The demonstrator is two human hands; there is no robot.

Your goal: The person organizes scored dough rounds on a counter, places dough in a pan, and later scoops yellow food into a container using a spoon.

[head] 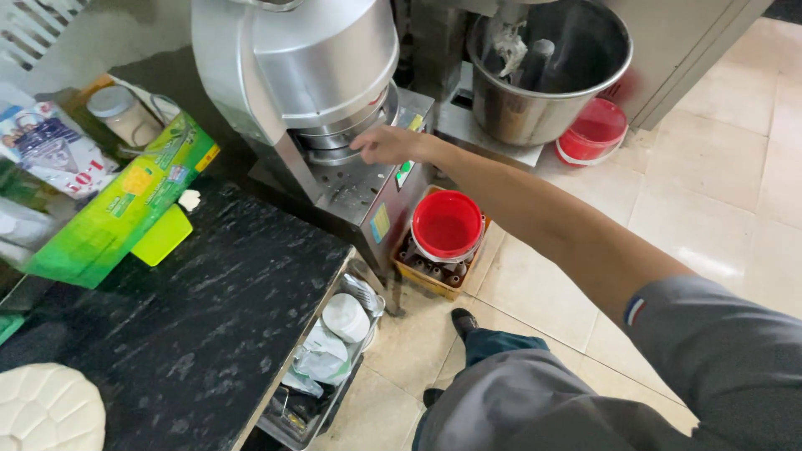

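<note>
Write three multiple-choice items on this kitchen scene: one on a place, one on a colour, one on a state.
1. Where is the right hand?
A. On the steel machine, under its round head
B. In the steel bowl
C. On the black counter

2. What colour is the tub in the yellow crate on the floor?
A. Blue
B. Red
C. White

3. How is the green box on the counter?
A. Standing upright
B. Lying on its side
C. Crushed flat

Answers:
1 A, the hand touches the machine below the head.
2 B, the tub is red inside and out.
3 B, its long face lies along the counter.
</note>
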